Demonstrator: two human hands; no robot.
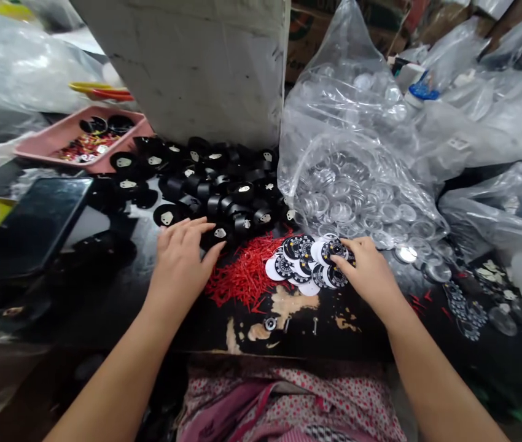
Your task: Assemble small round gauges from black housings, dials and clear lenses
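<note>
My left hand [182, 261] has its fingers apart over the near edge of a heap of black round cases [242, 189] with pale inserts. One black case [218, 234] lies between its thumb and fingertips, and I cannot tell whether they touch it. With thumb and forefinger, my right hand [368, 270] pinches a black-and-white clock dial [335, 250] at the right side of a loose pile of such dials [304, 265]. Between the hands spreads a pile of thin red clock hands [247, 270]. A small round metal part [271, 323] lies closer to me.
A plastic bag [344, 110] spills clear round covers [362, 202] at the back right. Behind the cases stands a grey panel [206, 73]. To the left are a pink tray [49, 138] of small parts and a phone [35, 224]. Small printed pieces [466, 310] lie far right.
</note>
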